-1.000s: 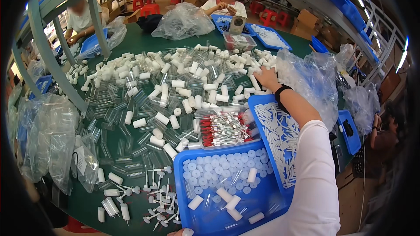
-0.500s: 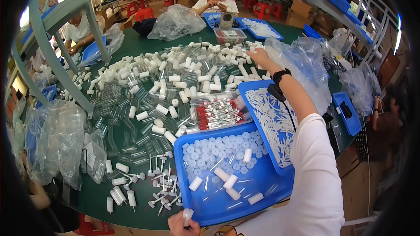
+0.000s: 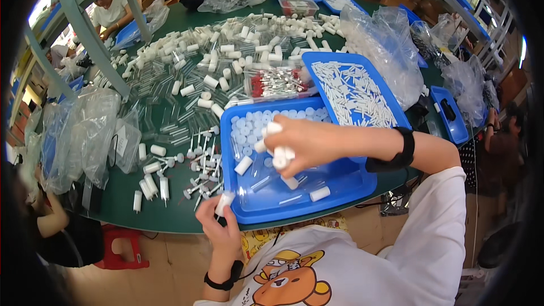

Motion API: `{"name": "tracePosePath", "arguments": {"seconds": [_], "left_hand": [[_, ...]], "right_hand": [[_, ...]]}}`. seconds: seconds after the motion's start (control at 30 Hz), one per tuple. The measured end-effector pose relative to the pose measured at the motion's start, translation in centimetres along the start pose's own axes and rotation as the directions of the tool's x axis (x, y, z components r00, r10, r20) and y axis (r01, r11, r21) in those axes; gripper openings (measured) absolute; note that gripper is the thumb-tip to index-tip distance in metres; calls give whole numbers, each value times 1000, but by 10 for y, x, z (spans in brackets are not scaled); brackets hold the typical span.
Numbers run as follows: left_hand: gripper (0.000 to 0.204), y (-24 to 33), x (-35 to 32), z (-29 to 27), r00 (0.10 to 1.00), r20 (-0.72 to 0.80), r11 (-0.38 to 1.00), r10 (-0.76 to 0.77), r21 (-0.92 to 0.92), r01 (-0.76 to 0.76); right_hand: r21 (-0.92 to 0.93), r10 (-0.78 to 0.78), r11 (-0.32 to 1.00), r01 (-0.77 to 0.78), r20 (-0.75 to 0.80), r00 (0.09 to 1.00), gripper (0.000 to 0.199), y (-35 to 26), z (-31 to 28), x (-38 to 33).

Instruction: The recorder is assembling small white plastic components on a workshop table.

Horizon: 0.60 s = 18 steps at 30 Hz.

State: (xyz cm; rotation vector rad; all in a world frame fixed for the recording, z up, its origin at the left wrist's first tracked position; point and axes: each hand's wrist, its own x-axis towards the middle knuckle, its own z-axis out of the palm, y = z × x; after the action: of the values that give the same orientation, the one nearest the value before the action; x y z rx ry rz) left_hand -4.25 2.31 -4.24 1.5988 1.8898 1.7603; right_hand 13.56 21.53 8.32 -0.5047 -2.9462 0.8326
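Observation:
My right hand (image 3: pixel 310 143) is closed around several white cylinders (image 3: pixel 281 157) above the large blue tray (image 3: pixel 262 208). Between the thumb and fingers of my left hand (image 3: pixel 220 231), a white cylinder (image 3: pixel 224 203) is held at the tray's near left corner. Inside the tray, translucent round discs (image 3: pixel 242 131) fill the far part, and loose white cylinders (image 3: pixel 320 194) and thin clear tubes lie nearer me. My right hand hides part of these. Left of the tray lie thin rods with grey-white round ends (image 3: pixel 198 164) and several assembled white cylinders (image 3: pixel 150 184).
Clear tubes and white cylinders (image 3: pixel 211 81) heap across the green table (image 3: pixel 170 218). A clear box (image 3: pixel 276 84) of red-and-white pieces and a blue tray (image 3: pixel 405 123) of white sticks stand beyond. Plastic bags (image 3: pixel 85 136) lie at both sides; a metal frame (image 3: pixel 93 42) rises at left.
My right hand has come back from the far heap to above the large tray, with white cylinders in it. My left hand has turned its cylinder more upright. The view has tilted down.

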Motion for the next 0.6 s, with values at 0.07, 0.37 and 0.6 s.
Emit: {"name": "tracePosePath", "arguments": {"seconds": [0.07, 0.37, 0.6], "left_hand": [[26, 3, -2, -9, 980, 50, 966, -191, -168, 197], [20, 47, 3, -22, 895, 210, 732, -394, -517, 444], [18, 59, 1, -2, 834, 387, 562, -393, -617, 551]], "right_hand": [[-135, 100, 988, -80, 152, 983, 55, -20, 16, -3], [-287, 190, 942, -175, 26, 981, 58, -17, 34, -31], [-211, 265, 933, -292, -146, 953, 55, -15, 41, -62]]}}
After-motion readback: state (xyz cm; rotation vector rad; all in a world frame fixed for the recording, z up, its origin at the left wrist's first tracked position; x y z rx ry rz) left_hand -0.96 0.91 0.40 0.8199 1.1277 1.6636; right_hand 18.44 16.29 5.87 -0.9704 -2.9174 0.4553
